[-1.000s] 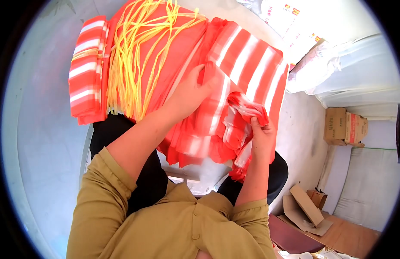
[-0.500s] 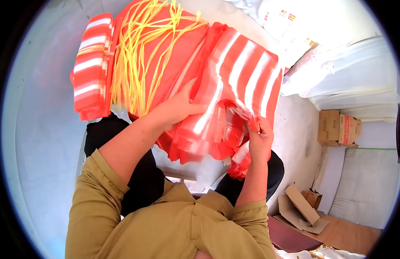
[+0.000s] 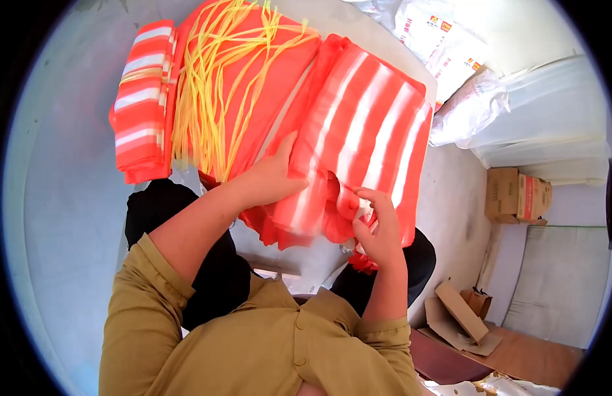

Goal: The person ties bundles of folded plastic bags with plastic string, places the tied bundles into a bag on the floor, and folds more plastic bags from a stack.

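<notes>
Red-and-white striped material (image 3: 375,125) lies in a layered stack in front of me. My left hand (image 3: 276,173) rests with its fingers apart on the stack's left side, near the front. At the front right edge, my right hand (image 3: 378,228) has thumb and forefinger at a loose fold of the striped material; whether they pinch it is hard to tell. Yellow strips (image 3: 210,86) are spread over plain red material (image 3: 269,86) left of the stack. Farther left lies a folded striped bundle (image 3: 142,99) with a thin band around it.
White printed sacks (image 3: 474,109) are at the upper right. A cardboard box (image 3: 517,197) stands against the right wall. Opened cardboard (image 3: 461,320) lies on a brown wooden surface (image 3: 537,356) at the lower right. My knees are under the stack's front edge.
The fold raised by my right hand has gone down, and the striped top layer lies flatter. My right hand has moved left and lower. Compared with a second ago, my left hand is nearer me.
</notes>
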A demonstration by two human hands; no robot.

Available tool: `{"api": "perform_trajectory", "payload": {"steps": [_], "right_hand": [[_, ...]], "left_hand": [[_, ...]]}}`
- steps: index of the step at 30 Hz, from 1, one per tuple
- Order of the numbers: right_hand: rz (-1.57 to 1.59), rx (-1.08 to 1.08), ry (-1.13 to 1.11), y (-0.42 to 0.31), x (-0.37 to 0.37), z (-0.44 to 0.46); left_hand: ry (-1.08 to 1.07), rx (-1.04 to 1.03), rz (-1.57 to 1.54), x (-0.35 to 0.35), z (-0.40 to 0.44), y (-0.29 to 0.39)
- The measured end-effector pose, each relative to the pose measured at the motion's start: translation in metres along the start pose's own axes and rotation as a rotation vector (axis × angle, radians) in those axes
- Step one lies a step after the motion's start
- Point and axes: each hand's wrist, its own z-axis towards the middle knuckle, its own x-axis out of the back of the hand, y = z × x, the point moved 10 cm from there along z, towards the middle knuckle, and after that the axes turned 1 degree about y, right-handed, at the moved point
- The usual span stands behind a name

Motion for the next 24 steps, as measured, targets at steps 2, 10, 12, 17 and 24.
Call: {"api": "perform_trajectory", "payload": {"steps": [2, 10, 12, 17, 24], "right_hand": [[0.179, -0.166, -0.045, 0.006, -0.011, 0.000], [0.540, -0.440, 0.006, 0.023, -0.074, 0.015], [0.526, -0.435, 0.023, 0.029, -0.077, 0.013], [0.393, -0.433, 0.024, 0.028, -0.077, 0.007], [0.646, -0.491, 0.092, 0.020, -0.090, 0.015]], "left_hand": [[-0.022, -0.009, 0.006, 0.001, -0.001, 0.000], [0.109, -0.152, 0.042, 0.017, 0.001, 0.000], [0.125, -0.213, -0.009, 0.019, 0.001, 0.006], [0.236, -0.307, -0.032, 0.023, 0.010, 0.002], [0.266, -0.338, 0.072, 0.029, 0.001, 0.015]]}}
